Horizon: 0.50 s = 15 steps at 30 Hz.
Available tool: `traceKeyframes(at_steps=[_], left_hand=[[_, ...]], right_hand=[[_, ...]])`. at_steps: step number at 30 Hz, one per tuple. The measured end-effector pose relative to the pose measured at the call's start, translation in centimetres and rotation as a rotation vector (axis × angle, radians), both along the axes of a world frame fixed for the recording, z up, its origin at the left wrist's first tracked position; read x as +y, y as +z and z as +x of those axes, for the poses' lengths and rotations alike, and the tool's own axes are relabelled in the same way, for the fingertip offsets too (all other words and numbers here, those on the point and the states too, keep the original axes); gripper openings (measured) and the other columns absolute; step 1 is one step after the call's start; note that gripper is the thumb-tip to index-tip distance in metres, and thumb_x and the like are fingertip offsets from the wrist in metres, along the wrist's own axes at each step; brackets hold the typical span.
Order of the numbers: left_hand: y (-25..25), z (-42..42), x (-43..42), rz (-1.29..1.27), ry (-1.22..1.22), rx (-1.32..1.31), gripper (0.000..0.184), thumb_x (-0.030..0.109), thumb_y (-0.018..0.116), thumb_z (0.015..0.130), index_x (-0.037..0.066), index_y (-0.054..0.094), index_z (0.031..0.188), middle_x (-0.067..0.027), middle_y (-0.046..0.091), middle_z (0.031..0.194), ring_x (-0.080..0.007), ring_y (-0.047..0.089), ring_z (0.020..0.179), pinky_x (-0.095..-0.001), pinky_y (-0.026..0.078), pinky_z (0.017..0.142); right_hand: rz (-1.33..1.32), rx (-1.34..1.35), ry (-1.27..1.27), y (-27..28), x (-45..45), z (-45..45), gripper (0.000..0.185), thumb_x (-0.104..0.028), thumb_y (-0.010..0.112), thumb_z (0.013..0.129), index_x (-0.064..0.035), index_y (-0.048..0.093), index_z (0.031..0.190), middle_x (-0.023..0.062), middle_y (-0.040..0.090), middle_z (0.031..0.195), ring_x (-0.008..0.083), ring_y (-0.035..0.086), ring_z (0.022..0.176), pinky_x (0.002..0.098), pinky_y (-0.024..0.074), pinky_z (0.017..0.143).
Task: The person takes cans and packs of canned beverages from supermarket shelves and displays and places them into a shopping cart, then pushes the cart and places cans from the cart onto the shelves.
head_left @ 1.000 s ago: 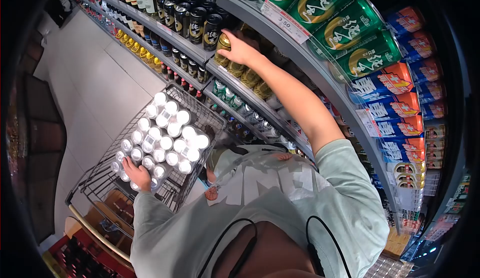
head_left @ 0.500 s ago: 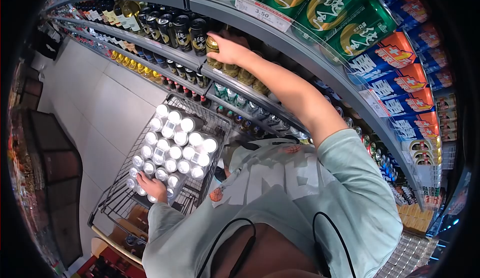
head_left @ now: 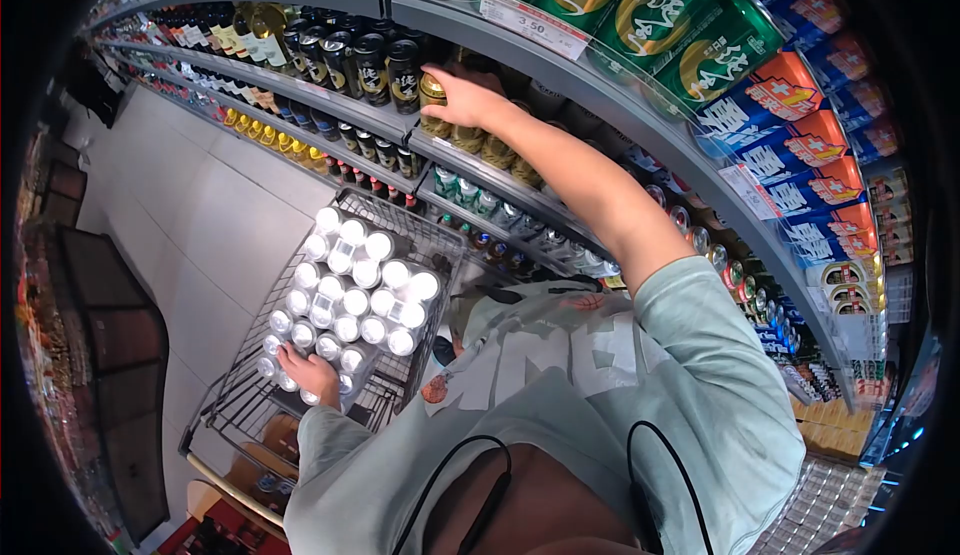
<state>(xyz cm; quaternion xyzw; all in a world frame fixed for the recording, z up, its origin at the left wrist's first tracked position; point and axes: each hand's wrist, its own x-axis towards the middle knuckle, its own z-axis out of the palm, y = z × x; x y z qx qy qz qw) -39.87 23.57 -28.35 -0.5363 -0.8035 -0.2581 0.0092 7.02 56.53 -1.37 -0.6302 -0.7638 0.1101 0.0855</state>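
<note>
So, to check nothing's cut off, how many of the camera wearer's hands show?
2. The left hand lies on cans in the cart; the right hand is around a gold can on the shelf, some fingers hidden.

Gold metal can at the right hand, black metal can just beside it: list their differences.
The gold metal can looks gold overall; the black metal can, mostly black. The right hand is on the gold metal can; no hand touches the black metal can. Both stand upright on shelving.
</note>
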Motion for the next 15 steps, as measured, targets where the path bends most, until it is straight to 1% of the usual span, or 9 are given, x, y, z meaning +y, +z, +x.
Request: traceKeyframes(at_steps=[2,4,5,6,9,11,13,14,15], left_hand=[[-0.5,-0.2,-0.5,0.002,0.000,0.015,0.062,0.005,0.047,0.081,-0.001,0.043,0.143,-0.0242,0.037,0.151,-0.0415,0.030,0.143,-0.0517,0.024,0.119],[-0.6,-0.4,-0.8,0.005,0.000,0.030,0.062,0.005,0.047,0.082,-0.001,0.043,0.143,-0.0252,0.037,0.151,-0.0416,0.031,0.142,-0.0509,0.024,0.119],[-0.6,-0.5,-0.6,-0.002,0.002,0.025,0.062,0.005,0.047,0.081,0.000,0.043,0.143,-0.0236,0.037,0.151,-0.0411,0.031,0.143,-0.0517,0.024,0.119],[-0.4,-0.5,-0.4,-0.010,0.005,0.020,0.063,0.005,0.047,0.081,0.000,0.042,0.143,-0.0220,0.038,0.151,-0.0406,0.030,0.143,-0.0526,0.024,0.119],[0.3,-1.0,0.1,0.007,0.002,-0.003,0.062,0.004,0.047,0.081,0.000,0.043,0.143,-0.0216,0.038,0.152,-0.0404,0.030,0.143,-0.0527,0.024,0.119],[0.0,-1.3,0.1,0.041,0.002,-0.008,0.063,0.005,0.047,0.080,0.000,0.043,0.143,-0.0223,0.038,0.152,-0.0404,0.030,0.144,-0.0528,0.023,0.119],[0.0,-1.6,0.0,0.039,-0.009,0.014,0.063,0.005,0.048,0.080,-0.001,0.043,0.143,-0.0231,0.038,0.151,-0.0405,0.029,0.144,-0.0529,0.023,0.119],[0.2,-2.1,-0.4,0.025,-0.011,0.018,0.064,0.006,0.048,0.080,-0.001,0.043,0.143,-0.0236,0.038,0.151,-0.0406,0.030,0.144,-0.0530,0.023,0.119],[0.6,-2.0,-0.5,0.010,-0.013,0.022,0.064,0.006,0.049,0.080,-0.001,0.043,0.143,-0.0240,0.038,0.151,-0.0406,0.030,0.144,-0.0531,0.023,0.119]], right_hand=[[0.040,-0.013,0.012,-0.7,0.0,-0.1,0.077,-0.054,0.068,0.084,-0.0295,0.039,0.151,0.0151,0.048,0.146,0.0360,0.051,0.130,0.0460,0.0436,0.106],[0.037,0.028,0.026,-2.2,0.9,0.3,0.075,-0.054,0.068,0.085,-0.0289,0.039,0.150,0.0146,0.050,0.145,0.0356,0.052,0.130,0.0457,0.0441,0.105],[0.032,0.071,0.038,-2.9,1.4,0.5,0.074,-0.053,0.067,0.086,-0.0283,0.040,0.150,0.0141,0.051,0.143,0.0351,0.052,0.129,0.0453,0.0446,0.105],[0.009,0.035,0.016,-1.2,0.5,0.0,0.074,-0.053,0.067,0.087,-0.0272,0.040,0.150,0.0136,0.052,0.142,0.0342,0.052,0.129,0.0442,0.0449,0.105],[0.037,0.037,0.032,-1.1,0.6,-0.2,0.074,-0.053,0.067,0.087,-0.0266,0.039,0.150,0.0129,0.052,0.143,0.0340,0.053,0.129,0.0437,0.0448,0.105],[0.075,0.097,0.074,-3.0,2.0,0.3,0.074,-0.052,0.067,0.087,-0.0262,0.038,0.150,0.0128,0.052,0.143,0.0342,0.053,0.128,0.0431,0.0449,0.105],[0.008,0.038,0.029,-1.2,0.6,-0.5,0.074,-0.053,0.067,0.087,-0.0268,0.039,0.150,0.0119,0.052,0.144,0.0335,0.053,0.129,0.0428,0.0453,0.105],[-0.023,-0.013,0.010,-0.2,-0.5,-1.1,0.078,-0.052,0.067,0.088,-0.0235,0.034,0.152,0.0170,0.054,0.141,0.0353,0.054,0.127,0.0429,0.0455,0.104],[-0.025,-0.010,0.019,0.5,-0.8,-1.5,0.078,-0.052,0.067,0.088,-0.0235,0.034,0.152,0.0170,0.054,0.141,0.0353,0.054,0.127,0.0429,0.0455,0.104]])
